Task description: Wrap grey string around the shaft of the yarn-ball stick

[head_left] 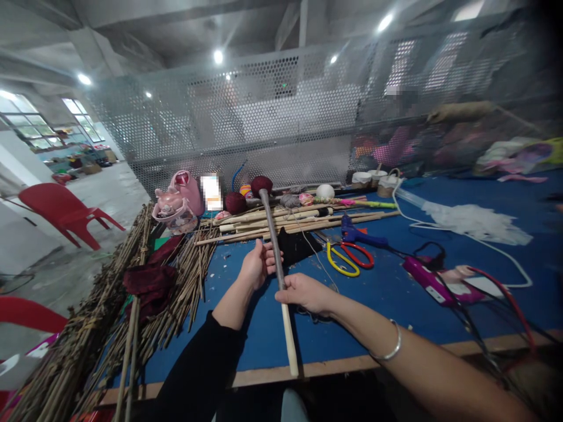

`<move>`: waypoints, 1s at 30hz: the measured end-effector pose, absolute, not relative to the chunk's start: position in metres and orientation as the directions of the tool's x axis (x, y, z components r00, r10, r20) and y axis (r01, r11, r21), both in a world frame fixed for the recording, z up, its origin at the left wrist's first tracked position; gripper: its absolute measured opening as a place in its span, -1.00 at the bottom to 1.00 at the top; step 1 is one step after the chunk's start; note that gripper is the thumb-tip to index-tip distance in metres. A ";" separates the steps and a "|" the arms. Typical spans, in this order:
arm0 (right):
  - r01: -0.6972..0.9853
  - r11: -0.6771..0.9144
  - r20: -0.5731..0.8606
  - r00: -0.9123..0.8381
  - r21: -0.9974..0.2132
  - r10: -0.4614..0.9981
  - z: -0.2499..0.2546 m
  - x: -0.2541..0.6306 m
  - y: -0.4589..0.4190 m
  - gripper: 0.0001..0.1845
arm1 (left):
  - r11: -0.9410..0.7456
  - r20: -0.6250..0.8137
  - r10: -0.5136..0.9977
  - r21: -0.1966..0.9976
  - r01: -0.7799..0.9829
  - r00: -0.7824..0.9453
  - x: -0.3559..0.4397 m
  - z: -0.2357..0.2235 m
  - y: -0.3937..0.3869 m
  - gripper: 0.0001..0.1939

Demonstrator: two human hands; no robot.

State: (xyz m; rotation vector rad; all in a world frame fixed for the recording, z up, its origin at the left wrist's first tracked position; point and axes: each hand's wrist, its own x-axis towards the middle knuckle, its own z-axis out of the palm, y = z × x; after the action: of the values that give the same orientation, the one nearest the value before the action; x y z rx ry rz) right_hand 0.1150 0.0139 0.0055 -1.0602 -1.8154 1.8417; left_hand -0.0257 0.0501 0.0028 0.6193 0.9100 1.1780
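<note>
A long wooden stick (288, 337) slants through the middle of the view, its upper part wrapped in grey yarn and its lower end bare. At its far end is a maroon ball (262, 186). My right hand (305, 293) pinches the stick near where the grey wrapping stops. Higher up, my left hand (259, 264) has its fingers loosely curled behind the stick, with the thumb off to the left. Loose grey thread (317, 253) trails over the table beside my right hand. A black cloth (301, 246) lies just beyond my hands.
The blue table (373, 316) holds yellow-and-red-handled scissors (349, 258), a blue glue gun (363, 234), a purple power strip (426, 281) with cables, and several wooden sticks (246, 225). Bundled twigs (88, 328) line the left edge. A perforated metal panel (264, 117) stands behind.
</note>
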 end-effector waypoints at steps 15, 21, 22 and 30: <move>0.181 -0.124 -0.217 -0.702 -0.976 0.678 0.001 0.118 0.016 -0.65 | 0.189 -0.151 0.981 0.872 -0.451 0.120 -0.026 0.000 0.050 -0.75; 0.105 -0.187 -0.193 -0.809 -0.977 0.555 0.008 0.125 0.017 -0.60 | 0.213 -0.143 0.975 0.812 -0.544 0.168 -0.027 0.005 0.048 -0.79; 0.109 -0.181 -0.193 -0.808 -0.977 0.557 0.008 0.125 0.017 -0.61 | 0.215 -0.154 0.975 0.824 -0.525 0.159 -0.026 0.005 0.047 -0.78; 0.149 -0.091 -0.173 -0.761 -0.985 0.625 -0.001 0.120 0.019 -0.60 | 0.245 -0.213 0.967 0.922 -0.298 0.138 -0.027 0.005 0.042 -0.63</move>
State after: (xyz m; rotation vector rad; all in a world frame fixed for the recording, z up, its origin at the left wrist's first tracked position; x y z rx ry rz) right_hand 0.1199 0.0191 -0.0006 -0.8423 -1.8431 1.9148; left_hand -0.0265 0.0419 0.0049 0.8566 1.0054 1.0995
